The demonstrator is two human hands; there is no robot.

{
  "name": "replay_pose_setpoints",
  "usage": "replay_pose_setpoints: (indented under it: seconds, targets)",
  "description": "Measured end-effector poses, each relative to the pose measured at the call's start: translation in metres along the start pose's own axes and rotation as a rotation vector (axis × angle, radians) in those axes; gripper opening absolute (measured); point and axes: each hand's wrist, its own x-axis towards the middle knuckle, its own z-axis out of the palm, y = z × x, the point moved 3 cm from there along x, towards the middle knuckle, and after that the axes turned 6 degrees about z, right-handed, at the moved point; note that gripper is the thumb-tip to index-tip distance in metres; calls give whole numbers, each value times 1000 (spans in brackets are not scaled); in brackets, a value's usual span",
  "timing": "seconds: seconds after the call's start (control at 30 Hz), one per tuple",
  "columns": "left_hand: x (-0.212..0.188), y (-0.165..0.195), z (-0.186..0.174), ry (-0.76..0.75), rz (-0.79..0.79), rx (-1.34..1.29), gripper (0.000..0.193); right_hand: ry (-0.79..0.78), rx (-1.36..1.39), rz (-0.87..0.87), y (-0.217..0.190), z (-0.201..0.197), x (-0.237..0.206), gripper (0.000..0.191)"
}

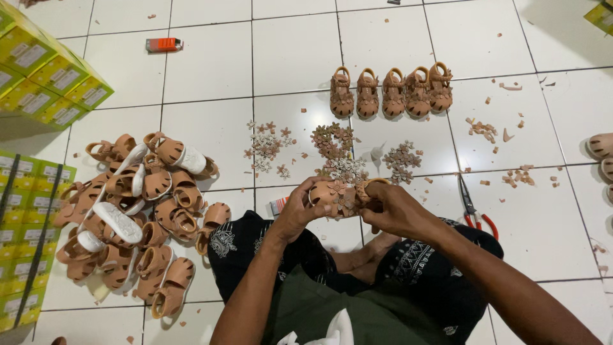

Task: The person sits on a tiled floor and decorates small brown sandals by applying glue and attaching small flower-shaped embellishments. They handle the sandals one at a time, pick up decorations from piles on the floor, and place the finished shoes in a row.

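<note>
Flower fitting on small tan rubber sandal (333,197), held above the lap.
Left hand (299,209) clamped the sandal; right hand (389,206) pinched its front. Best practice: brace firmly, press squarely.

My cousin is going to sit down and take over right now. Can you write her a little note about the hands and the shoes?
Left hand: holds a tan sandal at its heel side.
Right hand: pinches the sandal's front, where a flower piece sits.
Done, it seems: five sandals stand in a row on the floor ahead.
Left: a pile of sandals lies to the left.
Flower pieces are scattered on the tiles just ahead; red-handled scissors lie to the right.
</note>
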Motion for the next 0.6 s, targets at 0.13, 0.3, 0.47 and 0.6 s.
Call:
replay_pose_setpoints:
  seconds: [0.13,0.3,0.47,0.6]
  targets:
    - [5,-3,-1,-19,-5,-47,82,6,-86,137,4,0,4,18]
    - [11,0,-4,-18,22,-45,80,-60,43,-22,-1,-6,10,20]
    - [11,-1,-6,-35,26,35,85,-5,-7,93,-2,-6,19,27]
    - [11,-12,-9,42,-22,0,88,-3,-79,62,-11,-8,21,24]
